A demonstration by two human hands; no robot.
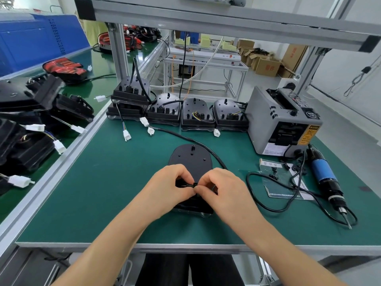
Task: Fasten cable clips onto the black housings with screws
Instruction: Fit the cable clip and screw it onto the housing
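A black housing lies flat on the green mat in front of me, its black cable running off toward the back left. Over its near end, my left hand and my right hand meet, fingers curled, pinching a small black cable clip between the fingertips. The near part of the housing is hidden under my hands. Loose black clips lie on a clear bag to the right. A blue electric screwdriver lies on the mat at the far right.
Several finished housings with white connectors stand in a row at the back. A grey tape dispenser sits back right. The screwdriver's cord loops across the mat to my right. A pile of housings fills the left bench.
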